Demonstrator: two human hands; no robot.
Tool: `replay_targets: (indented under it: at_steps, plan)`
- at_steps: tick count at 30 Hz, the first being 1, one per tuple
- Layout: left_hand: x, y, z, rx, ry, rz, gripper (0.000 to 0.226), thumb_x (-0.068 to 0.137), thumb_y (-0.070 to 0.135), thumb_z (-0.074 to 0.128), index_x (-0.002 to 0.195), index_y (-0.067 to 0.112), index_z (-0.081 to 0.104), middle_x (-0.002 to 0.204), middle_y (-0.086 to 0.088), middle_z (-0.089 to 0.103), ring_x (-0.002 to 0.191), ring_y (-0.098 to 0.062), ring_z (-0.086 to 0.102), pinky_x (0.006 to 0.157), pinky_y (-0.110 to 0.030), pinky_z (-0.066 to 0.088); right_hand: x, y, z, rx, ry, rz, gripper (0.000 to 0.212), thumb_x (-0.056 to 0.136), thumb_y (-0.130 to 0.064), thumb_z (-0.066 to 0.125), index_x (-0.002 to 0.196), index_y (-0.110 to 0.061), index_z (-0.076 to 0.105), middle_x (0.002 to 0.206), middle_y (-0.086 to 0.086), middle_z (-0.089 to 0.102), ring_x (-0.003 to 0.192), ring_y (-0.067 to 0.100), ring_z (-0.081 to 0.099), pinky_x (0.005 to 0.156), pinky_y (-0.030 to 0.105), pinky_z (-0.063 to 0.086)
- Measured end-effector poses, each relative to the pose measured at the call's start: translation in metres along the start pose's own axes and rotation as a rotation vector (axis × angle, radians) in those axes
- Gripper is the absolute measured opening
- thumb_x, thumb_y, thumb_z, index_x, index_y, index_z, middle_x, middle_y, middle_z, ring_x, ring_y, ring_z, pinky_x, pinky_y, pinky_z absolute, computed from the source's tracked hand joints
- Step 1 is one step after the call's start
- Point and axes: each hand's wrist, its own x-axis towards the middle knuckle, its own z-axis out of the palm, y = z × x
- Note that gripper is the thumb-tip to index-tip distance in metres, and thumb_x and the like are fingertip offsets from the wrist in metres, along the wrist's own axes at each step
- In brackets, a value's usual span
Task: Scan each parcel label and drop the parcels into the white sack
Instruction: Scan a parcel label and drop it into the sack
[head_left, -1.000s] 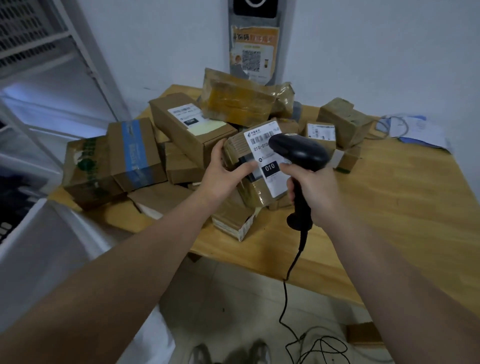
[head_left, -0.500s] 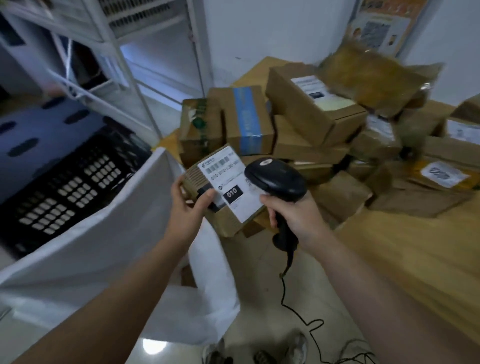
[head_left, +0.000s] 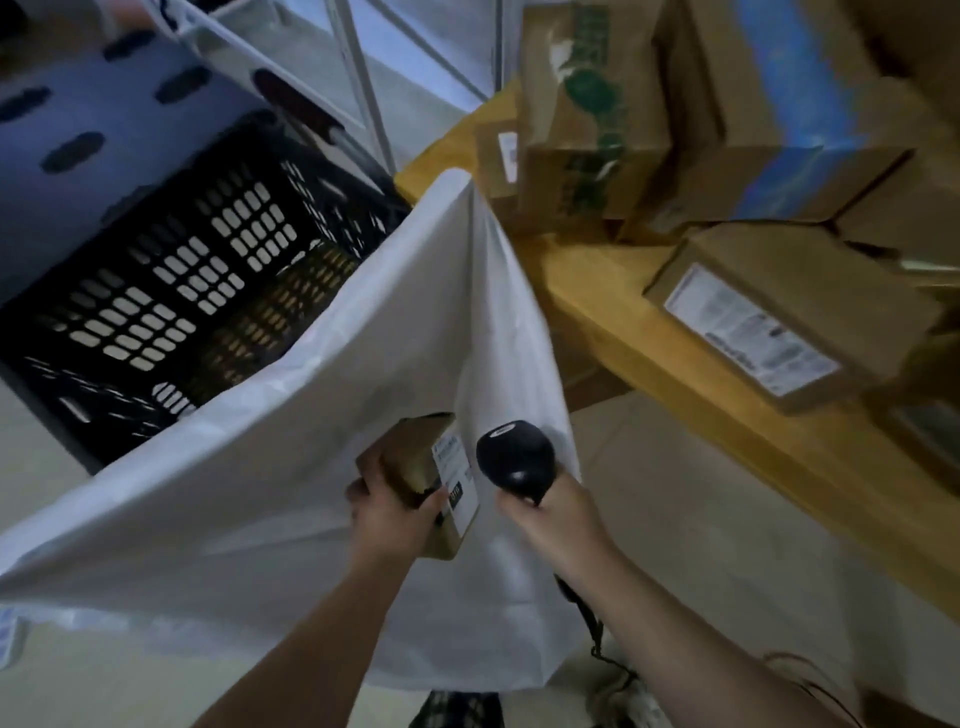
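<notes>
My left hand (head_left: 392, 514) grips a small brown parcel (head_left: 415, 462) with a white label on its right face, held over the open mouth of the white sack (head_left: 291, 447). My right hand (head_left: 553, 519) holds the black handheld scanner (head_left: 514, 460) just right of the parcel, its cable trailing down toward the floor. The sack's upper corner hangs at the wooden table's (head_left: 649, 343) edge. More brown parcels sit on the table, one with a white label (head_left: 753, 322) near the edge.
A black slotted plastic crate (head_left: 171, 291) stands behind the sack at the left. White metal shelving (head_left: 363, 78) rises beyond it. Stacked cardboard boxes (head_left: 675, 114), one with blue tape, fill the table's upper right. Pale floor tiles lie below.
My view has swung left and down from the table to the sack. My left hand carried the labelled parcel off the pile and down over the sack's mouth; the scanner moved along beside it.
</notes>
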Motion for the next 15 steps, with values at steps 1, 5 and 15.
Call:
replay_targets:
  at_steps: [1, 5, 15]
  plan:
    - [0.013, -0.005, 0.008, 0.054, -0.024, -0.011, 0.097, 0.070, 0.039, 0.082, 0.141, 0.029, 0.018, 0.127, -0.015, 0.035, 0.103, -0.039, 0.053, 0.085, -0.047, 0.052, 0.010, 0.005, 0.012, -0.052, -0.034, 0.005, 0.018, 0.089, -0.022, 0.064, 0.099, -0.025, 0.050, 0.068, -0.015, 0.061, 0.064, 0.001, 0.057, 0.055, 0.019, 0.041]
    - [0.068, -0.030, 0.041, 0.285, -0.123, -0.013, 0.098, 0.071, 0.042, 0.081, 0.142, 0.025, 0.016, 0.128, -0.014, 0.035, 0.098, -0.036, 0.058, 0.076, -0.039, 0.048, 0.044, 0.030, 0.057, -0.172, -0.135, 0.093, 0.037, 0.093, -0.026, 0.057, 0.122, -0.018, 0.035, 0.086, -0.003, 0.056, 0.072, 0.013, 0.057, 0.058, 0.026, 0.042]
    - [0.160, -0.079, 0.135, 0.357, -0.254, 0.042, 0.104, 0.070, 0.051, 0.077, 0.147, 0.026, 0.011, 0.126, -0.016, 0.032, 0.106, -0.038, 0.051, 0.083, -0.044, 0.050, 0.101, 0.086, 0.069, -0.334, 0.083, 0.068, 0.029, 0.095, -0.026, 0.057, 0.119, -0.017, 0.044, 0.075, -0.006, 0.053, 0.061, 0.006, 0.053, 0.047, 0.016, 0.037]
